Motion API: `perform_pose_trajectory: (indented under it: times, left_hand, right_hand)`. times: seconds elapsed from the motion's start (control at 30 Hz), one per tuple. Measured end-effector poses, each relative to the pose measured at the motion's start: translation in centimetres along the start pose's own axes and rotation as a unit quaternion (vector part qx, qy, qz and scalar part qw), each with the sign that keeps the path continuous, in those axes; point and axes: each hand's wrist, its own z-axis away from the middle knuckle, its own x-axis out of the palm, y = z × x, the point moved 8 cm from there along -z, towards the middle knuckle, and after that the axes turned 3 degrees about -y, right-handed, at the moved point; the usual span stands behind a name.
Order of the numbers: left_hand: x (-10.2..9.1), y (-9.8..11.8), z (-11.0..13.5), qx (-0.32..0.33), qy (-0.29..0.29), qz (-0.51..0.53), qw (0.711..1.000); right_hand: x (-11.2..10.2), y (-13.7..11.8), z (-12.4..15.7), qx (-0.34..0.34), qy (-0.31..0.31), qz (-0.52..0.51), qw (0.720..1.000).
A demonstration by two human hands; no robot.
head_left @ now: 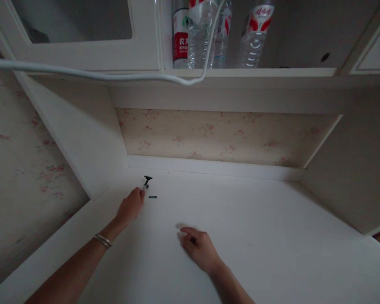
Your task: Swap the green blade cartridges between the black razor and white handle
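Observation:
My left hand (131, 205), a silver bangle on its wrist, is closed around the handle of a razor (146, 181). The razor's black T-shaped head points away from me, toward the back of the white desktop. Just right of that hand lies a small dark green strip (152, 197), flat on the surface; it resembles a razor blade cartridge, but it is too small to be sure. My right hand (199, 247) is held low over the middle of the desktop. Its index finger reaches left with the thumb apart below it, and I see nothing between them. The other fingers are curled.
Above the desktop (259, 219) hangs a white cabinet with plastic bottles (255, 36) and a red-and-white labelled bottle (180, 40) on its shelf. A white cable (114, 77) crosses in front of it. Side panels (72, 126) bound the desktop left and right.

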Motion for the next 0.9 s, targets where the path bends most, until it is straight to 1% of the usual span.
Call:
perform_pose_trajectory:
  times: [0.13, 0.17, 0.23, 0.3, 0.37, 0.43, 0.5, 0.57, 0.63, 0.77, 0.9]
  left_hand:
    - [0.1, 5.4, 2.4, 0.065, 0.016, 0.058, 0.996]
    - [0.2, 6.8, 3.2, 0.084, 0.02, 0.114, 0.99]
    - [0.9, 9.7, 5.2, 0.111, -0.001, 0.239, 0.965]
    - [1.6, 12.4, 7.4, 0.132, -0.019, 0.346, 0.929]
    - [2.7, 14.7, 9.4, 0.139, -0.056, 0.417, 0.896]
    - [3.9, 16.7, 11.3, 0.149, -0.102, 0.467, 0.865]
    - [4.6, 17.6, 12.5, 0.15, -0.115, 0.492, 0.85]
    - [5.0, 18.1, 13.4, 0.153, -0.125, 0.505, 0.84]
    - [5.1, 18.2, 13.9, 0.159, -0.132, 0.507, 0.837]
    - [5.3, 18.0, 14.5, 0.157, -0.152, 0.51, 0.832]
    - [6.2, 17.8, 14.8, 0.135, -0.186, 0.547, 0.805]
  right_hand:
    - [-0.1, 0.2, 0.0, 0.016, 0.012, -0.053, 0.998]
    - [-0.1, 0.4, -0.1, 0.026, 0.013, -0.077, 0.997]
    - [-0.1, 0.7, -0.1, 0.05, 0.021, -0.139, 0.989]
    - [-0.5, 0.9, -0.2, 0.068, 0.043, -0.206, 0.975]
    - [-1.2, 1.0, -0.3, 0.073, 0.077, -0.263, 0.959]
    - [-2.4, 1.2, -0.2, 0.077, 0.123, -0.304, 0.942]
    - [-3.7, 1.4, 0.1, 0.086, 0.165, -0.328, 0.926]
    - [-4.6, 1.5, 0.4, 0.093, 0.187, -0.339, 0.917]
    - [-5.1, 1.4, 0.4, 0.093, 0.183, -0.342, 0.917]
    - [-5.2, 0.6, 0.5, 0.081, 0.161, -0.325, 0.928]
    - [-5.0, -0.4, 0.6, 0.066, 0.148, -0.312, 0.936]
